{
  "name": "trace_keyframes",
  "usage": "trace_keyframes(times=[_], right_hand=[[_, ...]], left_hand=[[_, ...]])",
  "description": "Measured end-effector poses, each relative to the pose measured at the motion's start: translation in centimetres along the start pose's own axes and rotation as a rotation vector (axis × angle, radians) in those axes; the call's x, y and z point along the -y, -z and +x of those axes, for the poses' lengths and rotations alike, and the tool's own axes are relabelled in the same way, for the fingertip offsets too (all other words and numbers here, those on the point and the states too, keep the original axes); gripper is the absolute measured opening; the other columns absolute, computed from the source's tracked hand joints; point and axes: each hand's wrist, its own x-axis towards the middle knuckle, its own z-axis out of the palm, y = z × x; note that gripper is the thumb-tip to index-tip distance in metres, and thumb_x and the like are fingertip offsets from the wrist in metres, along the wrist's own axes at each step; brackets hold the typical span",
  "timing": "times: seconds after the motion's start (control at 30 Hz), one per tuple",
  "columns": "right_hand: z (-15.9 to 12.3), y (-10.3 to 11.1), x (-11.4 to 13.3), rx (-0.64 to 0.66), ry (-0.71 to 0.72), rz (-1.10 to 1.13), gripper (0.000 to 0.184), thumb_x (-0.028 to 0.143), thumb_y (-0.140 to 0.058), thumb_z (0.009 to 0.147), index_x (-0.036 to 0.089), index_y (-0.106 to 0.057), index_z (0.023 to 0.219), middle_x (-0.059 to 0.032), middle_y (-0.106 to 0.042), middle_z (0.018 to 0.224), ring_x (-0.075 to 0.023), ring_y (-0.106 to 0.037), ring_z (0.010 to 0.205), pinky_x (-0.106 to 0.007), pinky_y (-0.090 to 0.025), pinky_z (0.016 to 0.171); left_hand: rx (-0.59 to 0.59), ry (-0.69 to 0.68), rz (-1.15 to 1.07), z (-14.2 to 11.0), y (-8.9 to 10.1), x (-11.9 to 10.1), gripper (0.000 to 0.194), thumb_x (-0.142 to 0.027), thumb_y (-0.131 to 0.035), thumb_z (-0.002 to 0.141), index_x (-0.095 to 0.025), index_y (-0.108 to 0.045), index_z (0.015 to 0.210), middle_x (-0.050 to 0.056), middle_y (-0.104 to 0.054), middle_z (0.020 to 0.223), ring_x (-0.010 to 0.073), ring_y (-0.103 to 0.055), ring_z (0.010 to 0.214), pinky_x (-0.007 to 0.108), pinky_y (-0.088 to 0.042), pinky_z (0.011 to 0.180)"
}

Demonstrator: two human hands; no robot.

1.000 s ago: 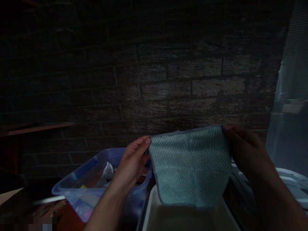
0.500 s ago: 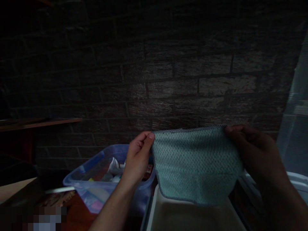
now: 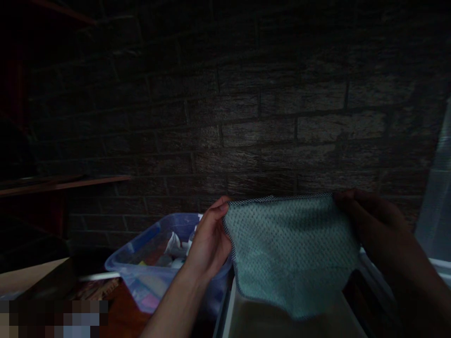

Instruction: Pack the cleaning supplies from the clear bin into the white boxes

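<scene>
A pale green textured cloth (image 3: 289,249) with a dark checked border hangs stretched between my two hands. My left hand (image 3: 211,239) pinches its upper left corner between thumb and fingers. At the upper right corner, my right hand (image 3: 373,225) grips the cloth, though its fingers lie in deep shadow. Below the cloth sits a white-rimmed container (image 3: 230,310), whose far side the fabric covers. The cloth's lower edge droops and looks slightly folded.
To the left stands a translucent blue plastic bin (image 3: 137,277) with several items inside. A cardboard box (image 3: 38,281) is at the far left, below a wooden shelf (image 3: 66,184). Behind everything rises a dark brick wall (image 3: 239,134). White plastic edges show at right.
The scene has shifted rightward in view as the camera turned left. Both hands keep hold of the cloth, and its lower edge now hangs lower and less straight.
</scene>
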Motion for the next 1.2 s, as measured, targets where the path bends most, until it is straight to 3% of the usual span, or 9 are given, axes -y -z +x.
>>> trace_keyframes(times=[0.43, 0.67, 0.93, 1.2], right_hand=[[-0.5, -0.1, 0.7, 0.005, -0.019, 0.022, 0.045, 0.063, -0.076, 0.084, 0.019, -0.067, 0.08, 0.0009, -0.051, 0.068, -0.011, -0.043, 0.058, -0.017, -0.033, 0.046], [-0.4, 0.1, 0.1, 0.041, 0.001, 0.008, 0.04, 0.061, -0.073, 0.088, 0.022, -0.068, 0.085, 0.0013, -0.051, 0.07, -0.0109, -0.042, 0.058, -0.019, -0.032, 0.046], [-0.4, 0.1, 0.1, -0.01, 0.055, -0.062, 0.038, 0.059, -0.071, 0.091, 0.021, -0.07, 0.086, 0.0004, -0.056, 0.076, -0.0127, -0.045, 0.067, -0.022, -0.03, 0.051], [-0.3, 0.0, 0.0, 0.001, 0.086, -0.061, 0.042, 0.062, -0.071, 0.089, 0.021, -0.066, 0.083, 0.0023, -0.052, 0.073, -0.0134, -0.046, 0.069, -0.022, -0.035, 0.057]], left_hand=[[-0.069, -0.131, 0.154, 0.2, 0.1, 0.8, 0.014, -0.028, -0.067, 0.091, -0.019, -0.062, 0.082, -0.001, -0.055, 0.079, 0.0135, -0.05, 0.077, 0.022, -0.041, 0.07], [-0.14, -0.375, 0.548, 0.4, 1.0, 1.9, 0.017, -0.04, -0.064, 0.099, -0.024, -0.063, 0.094, -0.004, -0.054, 0.076, 0.011, -0.046, 0.069, 0.021, -0.038, 0.063], [-0.062, -0.302, 0.339, 0.3, 1.1, 2.2, 0.016, -0.035, -0.07, 0.096, -0.03, -0.061, 0.108, -0.004, -0.062, 0.078, 0.0103, -0.052, 0.064, 0.02, -0.039, 0.057], [-0.077, -0.305, 0.348, 0.3, 1.2, 2.2, 0.017, -0.035, -0.071, 0.096, -0.029, -0.061, 0.108, -0.004, -0.061, 0.075, 0.0094, -0.052, 0.061, 0.019, -0.039, 0.054]])
